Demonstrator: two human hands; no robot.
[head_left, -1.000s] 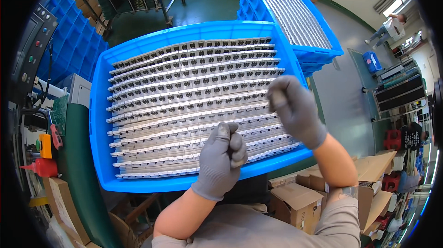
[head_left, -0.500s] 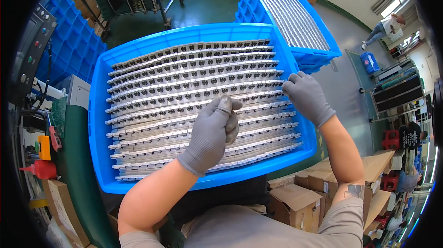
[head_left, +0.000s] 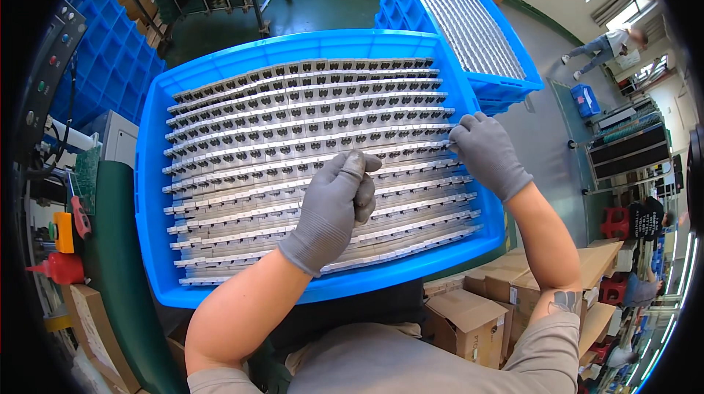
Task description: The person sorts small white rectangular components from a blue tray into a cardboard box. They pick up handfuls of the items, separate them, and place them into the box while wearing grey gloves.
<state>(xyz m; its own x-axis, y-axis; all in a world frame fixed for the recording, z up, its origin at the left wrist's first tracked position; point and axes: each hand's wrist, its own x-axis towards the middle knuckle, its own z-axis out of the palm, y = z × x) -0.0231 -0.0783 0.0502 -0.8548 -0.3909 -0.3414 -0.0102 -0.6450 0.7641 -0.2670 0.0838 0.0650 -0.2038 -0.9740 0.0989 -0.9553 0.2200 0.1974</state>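
A blue plastic crate [head_left: 150, 233] in front of me holds several long rows of small silvery metal parts [head_left: 286, 130]. Black pieces show along the far rows, while the nearer rows look mostly silver. Over the middle of the rows, my left hand [head_left: 334, 200], in a grey glove, is closed with its thumb on top. Whatever lies in it, if anything, is hidden. My gloved right hand [head_left: 490, 153] is closed at the right end of a middle row, fingertips pinched together close to the parts. Its fingers hide what they grip.
Behind to the right stands a second blue crate [head_left: 528, 75] filled with similar rows. Cardboard boxes [head_left: 466, 321] sit near my right side. To the left are a control panel [head_left: 48, 79], a red bottle [head_left: 60, 268] and a green roll [head_left: 117, 247]. A person [head_left: 605, 46] walks far right.
Both hands keep nearly the same closed pose and place over the crate. The view has shifted slightly, and the person in the far right background has changed stride.
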